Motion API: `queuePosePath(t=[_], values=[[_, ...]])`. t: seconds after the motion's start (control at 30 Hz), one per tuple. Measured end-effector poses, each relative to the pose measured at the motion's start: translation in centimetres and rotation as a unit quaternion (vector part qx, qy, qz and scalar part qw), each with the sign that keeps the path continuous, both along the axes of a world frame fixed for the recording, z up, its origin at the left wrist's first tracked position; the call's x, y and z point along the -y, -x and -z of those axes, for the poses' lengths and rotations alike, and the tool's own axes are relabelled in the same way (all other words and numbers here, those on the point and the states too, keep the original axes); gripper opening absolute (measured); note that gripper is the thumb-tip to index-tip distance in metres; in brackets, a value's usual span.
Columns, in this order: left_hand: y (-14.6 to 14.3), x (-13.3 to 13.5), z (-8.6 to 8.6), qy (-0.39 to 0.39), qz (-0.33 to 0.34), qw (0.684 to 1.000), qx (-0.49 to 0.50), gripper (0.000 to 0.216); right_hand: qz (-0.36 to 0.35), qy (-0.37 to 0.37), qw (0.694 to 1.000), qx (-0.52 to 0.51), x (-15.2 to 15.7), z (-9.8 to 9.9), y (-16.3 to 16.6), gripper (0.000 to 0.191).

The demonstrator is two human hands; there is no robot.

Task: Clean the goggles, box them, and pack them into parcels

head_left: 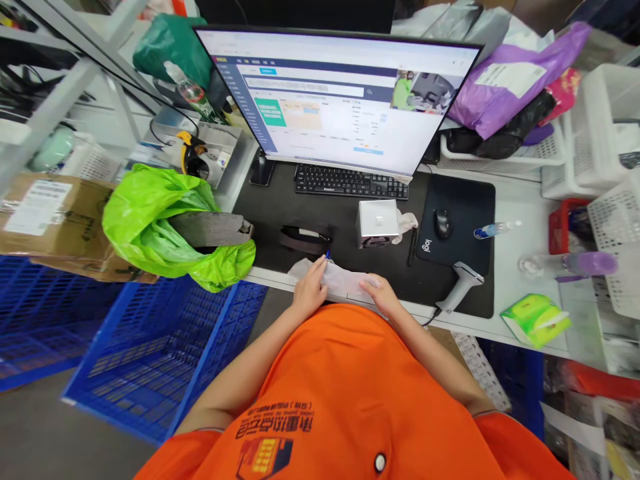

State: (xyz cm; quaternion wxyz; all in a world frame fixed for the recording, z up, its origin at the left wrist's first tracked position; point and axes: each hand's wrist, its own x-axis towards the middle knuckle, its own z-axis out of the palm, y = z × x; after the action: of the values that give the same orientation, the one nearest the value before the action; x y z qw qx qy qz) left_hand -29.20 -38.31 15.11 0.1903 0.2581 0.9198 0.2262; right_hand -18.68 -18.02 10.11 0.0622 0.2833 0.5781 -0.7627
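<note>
At the desk's front edge, my left hand [310,290] and my right hand [381,293] pinch a translucent white plastic bag [345,280] stretched between them. Both hands are closed, the left at one end of the bag and the right at the other. A small blue tip [328,255] pokes out by my left fingertips; its kind cannot be made out. Just beyond that hand lies a dark strap-like item [304,241] with a pale label. A white box [379,223] stands further back, with crumpled pale wrapping [406,223] against its right side.
Behind are a keyboard [350,183] and monitor [335,100]. To the right lie a mouse [443,224], barcode scanner [464,287] and green tissue pack [535,320]. At left, a bright green bag [145,220] holds a grey item [207,229] above a blue crate [150,353].
</note>
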Motion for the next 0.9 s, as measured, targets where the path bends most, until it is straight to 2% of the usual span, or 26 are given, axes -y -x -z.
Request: queuePosePath(t=[0.13, 0.27, 0.33, 0.4, 0.5, 0.63, 0.7, 0.77, 0.83, 0.9], values=[[0.2, -0.6, -1.0, -0.024, 0.041, 0.999, -0.015, 0.085, -0.057, -0.106, 0.991, -0.052, 0.5, -2.4, 0.8, 0.036], [0.3, -0.5, -1.6, -0.027, 0.069, 0.997, -0.022, 0.086, -0.155, -0.205, 0.955, -0.15, 0.6, -5.2, 1.8, 0.025], [0.4, -0.3, -1.9, -0.02, 0.074, 0.997, -0.019, 0.086, -0.192, -0.221, 0.943, -0.158, 0.2, -6.1, 2.3, 0.023], [0.4, 0.0, -2.3, -0.015, 0.083, 0.996, -0.014, 0.088, -0.212, -0.189, 0.95, -0.13, -0.4, -6.3, 2.6, 0.024], [0.4, 0.3, -2.7, -0.01, 0.111, 0.994, -0.001, 0.092, -0.221, -0.069, 0.972, -0.049, -1.3, -5.7, 2.6, 0.031], [-0.1, 0.5, -3.0, -0.015, 0.149, 0.989, 0.019, 0.095, -0.148, 0.109, 0.983, 0.025, -1.4, -5.0, 2.1, 0.042], [-0.2, 0.6, -3.1, -0.013, 0.149, 0.988, 0.026, 0.095, -0.11, 0.135, 0.984, 0.034, -0.7, -5.1, 1.9, 0.046], [-0.2, 0.8, -3.2, -0.013, 0.138, 0.99, 0.025, 0.094, -0.097, 0.084, 0.991, 0.026, 0.2, -5.3, 2.0, 0.045], [0.0, 0.9, -3.3, -0.015, 0.123, 0.992, 0.017, 0.093, -0.108, -0.029, 0.994, -0.002, 1.1, -5.7, 2.5, 0.04], [0.2, 1.1, -3.4, -0.015, 0.109, 0.994, 0.003, 0.091, -0.132, -0.152, 0.978, -0.05, 1.6, -6.2, 3.1, 0.033]])
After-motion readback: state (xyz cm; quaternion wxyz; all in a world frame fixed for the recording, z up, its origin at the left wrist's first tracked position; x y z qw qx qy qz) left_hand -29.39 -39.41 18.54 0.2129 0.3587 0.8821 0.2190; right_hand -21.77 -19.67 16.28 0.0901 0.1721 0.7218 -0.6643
